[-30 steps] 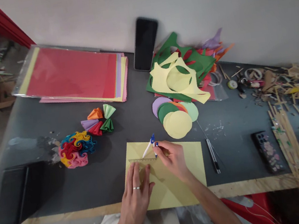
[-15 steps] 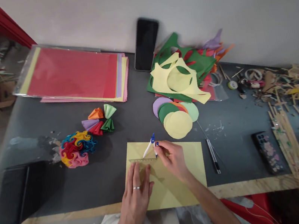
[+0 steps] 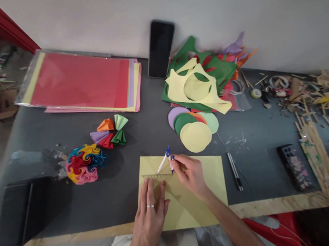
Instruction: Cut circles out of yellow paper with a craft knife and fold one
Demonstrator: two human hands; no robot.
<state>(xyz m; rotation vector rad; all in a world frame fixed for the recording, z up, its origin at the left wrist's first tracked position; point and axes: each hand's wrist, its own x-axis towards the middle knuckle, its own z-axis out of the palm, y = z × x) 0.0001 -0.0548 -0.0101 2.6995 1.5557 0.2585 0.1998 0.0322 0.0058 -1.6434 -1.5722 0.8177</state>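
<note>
A yellow paper sheet (image 3: 207, 185) lies at the near edge of the dark table (image 3: 141, 135). A small ruler (image 3: 156, 175) rests across its upper left part. My left hand (image 3: 150, 216), with a ring on one finger, lies flat on the sheet, fingertips pressing the ruler. My right hand (image 3: 191, 175) pinches a blue and white compass (image 3: 166, 160), whose legs stand spread against the ruler's edge.
A stack of cut paper circles (image 3: 195, 128) and green and yellow offcuts (image 3: 198, 78) lie behind the sheet. Coloured sheets (image 3: 81, 80), a phone (image 3: 160, 48) leaning on the wall, folded paper cones (image 3: 109, 131), a paper flower ball (image 3: 83, 163), a knife (image 3: 233, 170), another phone (image 3: 294, 167) and wooden sticks (image 3: 316, 153) surround it.
</note>
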